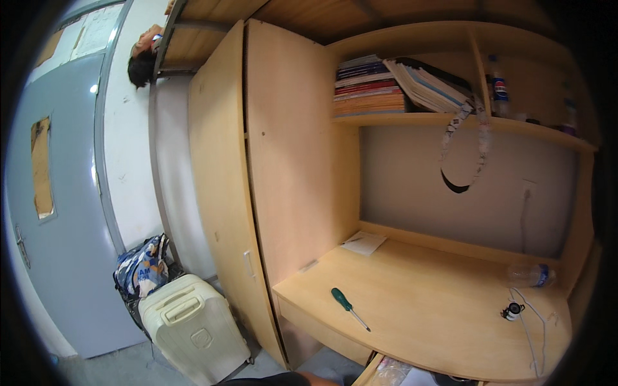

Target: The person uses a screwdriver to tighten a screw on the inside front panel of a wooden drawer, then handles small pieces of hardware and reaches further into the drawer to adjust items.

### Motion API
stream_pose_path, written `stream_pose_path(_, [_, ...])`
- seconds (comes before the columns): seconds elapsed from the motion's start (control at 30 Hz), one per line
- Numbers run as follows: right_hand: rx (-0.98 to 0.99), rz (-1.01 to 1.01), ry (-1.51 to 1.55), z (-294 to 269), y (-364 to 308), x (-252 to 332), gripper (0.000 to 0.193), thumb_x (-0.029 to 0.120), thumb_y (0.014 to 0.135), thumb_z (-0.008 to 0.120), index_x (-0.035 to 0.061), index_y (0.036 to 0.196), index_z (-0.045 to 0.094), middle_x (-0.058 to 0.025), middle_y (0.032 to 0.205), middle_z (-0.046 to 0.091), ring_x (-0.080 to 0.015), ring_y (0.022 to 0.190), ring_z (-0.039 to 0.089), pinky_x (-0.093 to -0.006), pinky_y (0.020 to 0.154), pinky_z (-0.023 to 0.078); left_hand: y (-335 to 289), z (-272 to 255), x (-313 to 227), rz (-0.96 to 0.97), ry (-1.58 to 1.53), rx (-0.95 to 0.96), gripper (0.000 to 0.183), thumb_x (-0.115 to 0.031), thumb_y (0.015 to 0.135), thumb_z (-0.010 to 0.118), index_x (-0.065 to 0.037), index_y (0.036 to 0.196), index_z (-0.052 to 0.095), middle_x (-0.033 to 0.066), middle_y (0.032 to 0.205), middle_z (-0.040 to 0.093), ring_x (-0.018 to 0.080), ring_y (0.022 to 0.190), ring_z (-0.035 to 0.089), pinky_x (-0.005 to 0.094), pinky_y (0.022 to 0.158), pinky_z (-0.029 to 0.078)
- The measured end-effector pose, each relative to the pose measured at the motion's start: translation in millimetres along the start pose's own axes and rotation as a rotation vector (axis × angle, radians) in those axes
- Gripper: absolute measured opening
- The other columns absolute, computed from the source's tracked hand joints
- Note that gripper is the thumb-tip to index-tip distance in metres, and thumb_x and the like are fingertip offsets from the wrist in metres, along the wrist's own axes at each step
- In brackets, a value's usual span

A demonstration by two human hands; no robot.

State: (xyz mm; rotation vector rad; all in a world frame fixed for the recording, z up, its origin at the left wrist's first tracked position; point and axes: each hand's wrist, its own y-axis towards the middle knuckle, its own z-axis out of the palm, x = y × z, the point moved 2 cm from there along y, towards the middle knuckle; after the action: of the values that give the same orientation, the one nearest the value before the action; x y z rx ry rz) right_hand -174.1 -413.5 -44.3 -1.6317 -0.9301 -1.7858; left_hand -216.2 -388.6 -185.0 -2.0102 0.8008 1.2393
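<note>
No grip to report: neither hand in view, so cannot tell open or closed. Nearest thing, a green-handled screwdriver (348,307), lay flat on the desk (444,321) near its front edge, probably put down within easy reach. Behind it, a paper (364,243); well right, a clear bottle (529,275).

A cream suitcase (194,328) stands on the floor at seven o'clock, a patterned bag (143,267) just behind it. Stacked books (368,87) fill the shelf at one o'clock. A clear plastic bottle (529,275) lies on the bench (438,315) at four o'clock, a folded paper (364,243) near the middle.
</note>
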Motion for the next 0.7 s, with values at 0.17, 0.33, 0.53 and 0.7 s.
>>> stream_pose_path(0.17, [-0.030, -0.052, 0.004, -24, -3, 11, 0.021, 0.022, 0.094, 0.063, 0.0017, 0.094, 0.065, -0.0042, 0.080, 0.065, -0.0111, 0.071, 0.061, -0.0292, 0.063, 0.050, 10, -6, -3, -0.098, 0.052, 0.054, 0.029, -0.023, 0.081, 0.068, -0.002, 0.102, 0.068, 0.0137, 0.101, 0.070, 0.0238, 0.092, 0.065, 0.0374, 0.084, 0.051])
stream_pose_path(0.33, [-0.091, -0.103, 0.005, -45, -16, 17, 0.021, 0.022, 0.093, 0.064, 0.0017, 0.094, 0.066, -0.0042, 0.081, 0.065, -0.0110, 0.071, 0.061, -0.0292, 0.063, 0.051, 12, -7, -1, -0.185, 0.103, 0.092, 0.029, -0.023, 0.082, 0.067, -0.003, 0.102, 0.068, 0.0140, 0.101, 0.070, 0.0241, 0.092, 0.065, 0.0376, 0.084, 0.051])
stream_pose_path(0.53, [-0.170, -0.165, -0.036, -58, -26, 38, 0.021, 0.023, 0.093, 0.064, 0.0017, 0.095, 0.066, -0.0042, 0.081, 0.065, -0.0109, 0.072, 0.061, -0.0293, 0.063, 0.051, 11, -12, -14, -0.170, 0.163, 0.127, 0.029, -0.024, 0.083, 0.065, -0.003, 0.102, 0.068, 0.0144, 0.101, 0.070, 0.0244, 0.092, 0.065, 0.0378, 0.084, 0.050])
stream_pose_path(0.7, [-0.235, -0.195, -0.078, -65, -35, 57, 0.021, 0.023, 0.093, 0.065, 0.0017, 0.095, 0.066, -0.0041, 0.081, 0.065, -0.0107, 0.072, 0.061, -0.0293, 0.064, 0.051, 11, -12, -17, -0.162, 0.195, 0.147, 0.029, -0.025, 0.084, 0.064, -0.003, 0.102, 0.068, 0.0147, 0.101, 0.070, 0.0247, 0.092, 0.065, 0.0379, 0.084, 0.050])
